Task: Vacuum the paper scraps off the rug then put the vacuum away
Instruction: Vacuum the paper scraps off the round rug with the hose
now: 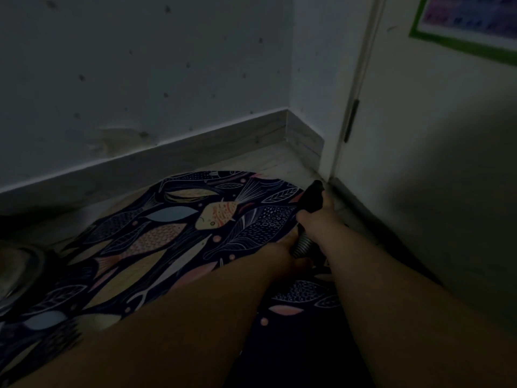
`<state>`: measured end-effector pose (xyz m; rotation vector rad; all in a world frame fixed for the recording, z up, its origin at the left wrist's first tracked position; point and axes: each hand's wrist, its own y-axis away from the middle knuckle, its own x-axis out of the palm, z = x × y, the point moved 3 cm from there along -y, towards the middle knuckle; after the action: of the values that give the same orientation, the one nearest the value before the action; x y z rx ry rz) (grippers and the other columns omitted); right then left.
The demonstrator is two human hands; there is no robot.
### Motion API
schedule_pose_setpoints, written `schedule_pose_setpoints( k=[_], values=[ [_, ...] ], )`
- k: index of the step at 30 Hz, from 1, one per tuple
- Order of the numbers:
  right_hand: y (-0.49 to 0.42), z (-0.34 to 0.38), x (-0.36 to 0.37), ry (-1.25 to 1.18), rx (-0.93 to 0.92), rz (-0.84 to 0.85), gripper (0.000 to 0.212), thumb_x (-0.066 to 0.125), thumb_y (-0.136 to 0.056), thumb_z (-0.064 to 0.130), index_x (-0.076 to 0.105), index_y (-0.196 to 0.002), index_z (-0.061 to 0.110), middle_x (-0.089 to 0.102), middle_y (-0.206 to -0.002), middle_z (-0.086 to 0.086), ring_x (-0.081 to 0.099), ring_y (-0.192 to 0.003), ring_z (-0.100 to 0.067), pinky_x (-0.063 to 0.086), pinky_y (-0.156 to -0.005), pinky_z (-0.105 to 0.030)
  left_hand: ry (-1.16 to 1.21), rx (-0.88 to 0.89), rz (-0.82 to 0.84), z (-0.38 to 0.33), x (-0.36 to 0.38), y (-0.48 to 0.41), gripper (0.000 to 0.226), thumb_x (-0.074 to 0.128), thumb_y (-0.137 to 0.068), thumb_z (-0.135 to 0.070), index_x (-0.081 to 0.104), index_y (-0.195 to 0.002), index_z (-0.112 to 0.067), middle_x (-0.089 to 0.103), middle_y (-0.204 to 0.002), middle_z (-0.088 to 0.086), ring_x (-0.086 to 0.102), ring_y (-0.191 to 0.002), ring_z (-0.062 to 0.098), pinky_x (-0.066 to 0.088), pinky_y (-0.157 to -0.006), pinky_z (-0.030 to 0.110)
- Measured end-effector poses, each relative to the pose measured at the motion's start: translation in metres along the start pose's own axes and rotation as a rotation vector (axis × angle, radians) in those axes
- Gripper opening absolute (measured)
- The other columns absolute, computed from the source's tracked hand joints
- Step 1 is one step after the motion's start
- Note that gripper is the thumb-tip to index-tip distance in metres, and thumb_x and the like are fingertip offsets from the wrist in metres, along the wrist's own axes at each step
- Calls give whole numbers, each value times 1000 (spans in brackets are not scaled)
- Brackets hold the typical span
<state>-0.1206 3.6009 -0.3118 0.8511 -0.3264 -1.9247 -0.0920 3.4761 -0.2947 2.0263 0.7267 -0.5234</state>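
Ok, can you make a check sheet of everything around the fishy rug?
Surface: fish-pattern rug on pale floor.
Job's things: black vacuum nozzle, ribbed hose; paper scraps not seen, very dark.
Clutter: shiny round thing at left edge, unclear.
Hands: right hand grips the nozzle; left hand at the hose, grip unclear.
Cables: nothing seen.
Surroundings: marked wall, baseboard, door, green-edged poster.
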Motion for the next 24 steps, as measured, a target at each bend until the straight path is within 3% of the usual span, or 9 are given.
schedule_pose_setpoints(
  k=[7, 15, 18, 24],
  values=[
    [-2, -7, -14, -32, 34, -36, 94, 62, -88, 25, -5, -153, 41, 23, -157, -7, 50, -117, -40, 51, -92, -53, -47, -27, 49, -20, 4, 4, 82, 51, -93, -46, -9, -148, -36, 35, -149, 14, 43, -130, 30, 36, -107, 32],
    [9, 1, 6, 73, 31, 9, 98, 67, -86, 28, -4, -154, 40, 9, -159, -14, 46, -121, -39, 46, -78, -38, -20, -55, -34, 6, -4, 10, 81, 53, -92, -44, -6, -148, -39, 43, -143, 14, 51, -120, 28, 41, -92, 25],
    [21, -8, 20, 107, 4, 16, 94, 63, -91, 27, -5, -155, 35, 22, -152, -17, 49, -118, -39, 50, -88, -43, 4, -42, -38, 24, 2, 17, 83, 55, -92, -41, -6, -148, -38, 44, -143, 9, 51, -121, 24, 40, -87, 20],
    [42, -12, 55, 35, -56, 66, 99, 65, -88, 26, -8, -154, 38, 40, -147, -14, 53, -115, -36, 50, -95, -48, -19, -53, -20, 54, 3, 43, 88, 56, -92, -38, -12, -148, -36, 29, -153, 6, 36, -135, 23, 31, -105, 26]
  ],
)
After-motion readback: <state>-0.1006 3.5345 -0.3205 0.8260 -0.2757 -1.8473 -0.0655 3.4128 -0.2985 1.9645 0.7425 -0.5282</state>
